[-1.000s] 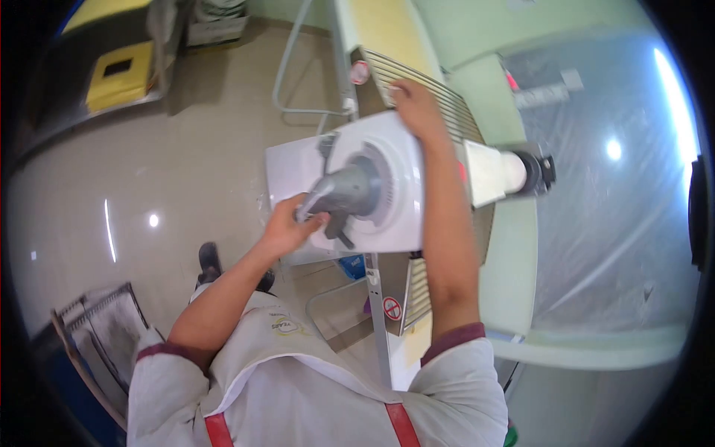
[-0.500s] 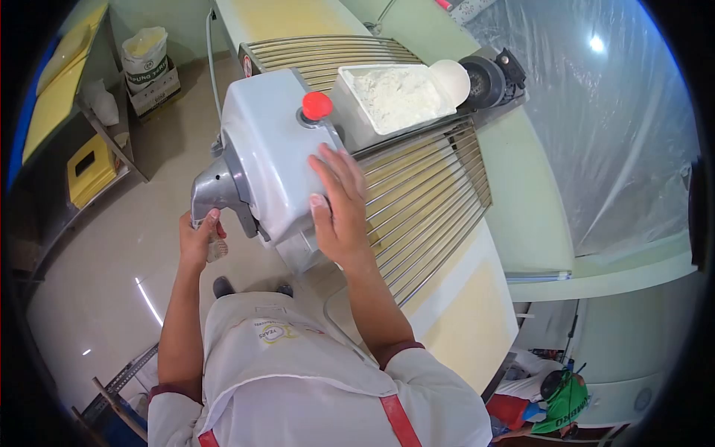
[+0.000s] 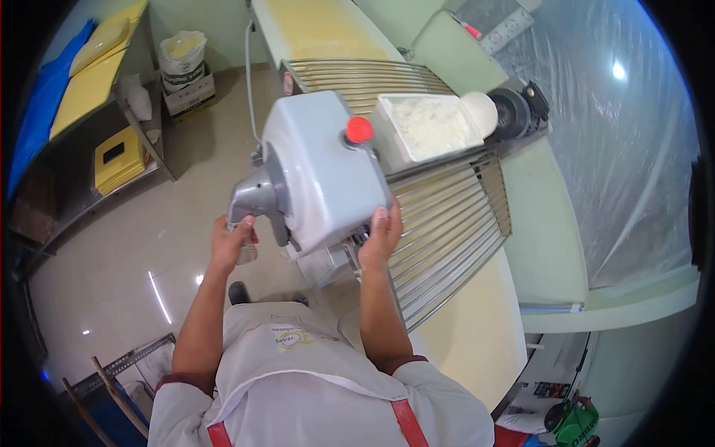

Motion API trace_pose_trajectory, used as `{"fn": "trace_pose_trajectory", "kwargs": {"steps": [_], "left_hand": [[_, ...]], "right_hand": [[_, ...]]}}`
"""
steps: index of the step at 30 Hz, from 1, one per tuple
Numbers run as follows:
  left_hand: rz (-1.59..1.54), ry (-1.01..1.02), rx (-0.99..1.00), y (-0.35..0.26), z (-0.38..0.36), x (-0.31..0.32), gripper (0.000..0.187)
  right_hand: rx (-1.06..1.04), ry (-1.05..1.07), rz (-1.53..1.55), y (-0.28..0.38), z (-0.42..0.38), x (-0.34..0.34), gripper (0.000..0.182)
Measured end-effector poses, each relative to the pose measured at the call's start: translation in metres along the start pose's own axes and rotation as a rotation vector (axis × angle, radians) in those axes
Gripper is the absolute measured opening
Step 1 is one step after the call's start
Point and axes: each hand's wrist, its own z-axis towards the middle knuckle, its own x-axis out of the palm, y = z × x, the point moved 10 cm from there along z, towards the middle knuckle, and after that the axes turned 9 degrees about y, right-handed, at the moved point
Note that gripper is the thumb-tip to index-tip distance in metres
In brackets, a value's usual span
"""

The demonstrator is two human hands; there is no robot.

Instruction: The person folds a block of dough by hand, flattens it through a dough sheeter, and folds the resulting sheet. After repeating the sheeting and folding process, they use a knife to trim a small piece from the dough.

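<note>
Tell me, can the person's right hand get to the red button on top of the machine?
Probably yes. The right hand rests on the near edge of the machine's white housing, and the red button sits uncovered further up the same top surface. Nothing lies between them.

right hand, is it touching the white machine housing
Touching. The head view shows the right hand with its fingertips pressed flat against the lower edge of the white machine housing, no gap visible.
</note>
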Motion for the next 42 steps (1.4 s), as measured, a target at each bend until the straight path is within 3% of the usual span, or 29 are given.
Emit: {"fn": "trace_pose_trajectory", "kwargs": {"steps": [1,3,5,6,7,8,11,14,17,22,26,27,30,34,42], "left_hand": [[-0.029,0.038,-0.007,0.004,0.0,0.0,0.04],[-0.071,0.096,-0.019,0.02,-0.002,-0.001,0.038],[-0.061,0.086,-0.028,0.022,-0.009,-0.003,0.036],[-0.045,0.061,-0.034,0.018,-0.01,-0.001,0.035],[-0.032,0.055,-0.088,0.015,-0.01,0.0,0.035],[-0.022,0.058,-0.14,0.012,-0.01,0.001,0.034],[0.071,0.068,-0.2,0.012,-0.01,-0.002,0.037],[0.146,0.046,-0.093,0.011,-0.002,-0.008,0.039],[0.251,0.167,0.12,-0.012,0.011,-0.013,0.039],[0.225,0.17,0.09,-0.009,0.011,-0.013,0.04],[0.212,0.157,0.098,-0.007,0.011,-0.012,0.037],[0.196,0.159,0.066,-0.007,0.011,-0.012,0.036],[0.168,0.156,0.016,-0.009,0.015,-0.008,0.035],[0.126,0.16,0.047,-0.013,0.024,-0.002,0.037],[0.204,0.036,0.023,-0.009,0.019,-0.006,0.034]], "right_hand": [[0.03,-0.092,-0.029,-0.009,-0.003,-0.009,0.049],[0.025,-0.045,-0.005,-0.02,0.001,-0.013,0.045],[0.049,-0.278,0.017,-0.026,-0.008,-0.024,0.041],[0.047,-0.097,0.021,-0.019,0.0,-0.016,0.039],[0.121,-0.336,-0.019,-0.01,-0.008,-0.017,0.037],[0.105,-0.14,-0.025,-0.013,0.0,-0.015,0.042],[0.05,-0.228,-0.028,-0.004,0.001,-0.008,0.052],[0.037,-0.174,-0.015,0.008,0.002,0.004,0.053],[0.03,-0.196,-0.021,0.006,0.001,0.003,0.054],[-0.002,-0.18,-0.214,0.01,0.001,-0.001,0.055],[-0.407,-0.141,-0.677,0.075,-0.008,0.044,0.049],[-0.562,-0.105,-0.791,0.09,-0.013,0.059,0.045],[-0.617,0.244,-0.917,0.106,-0.01,0.098,0.043],[-0.636,0.394,-1.088,0.114,0.005,0.119,0.047],[-0.449,0.608,-0.978,0.118,0.026,0.139,0.05]]}}
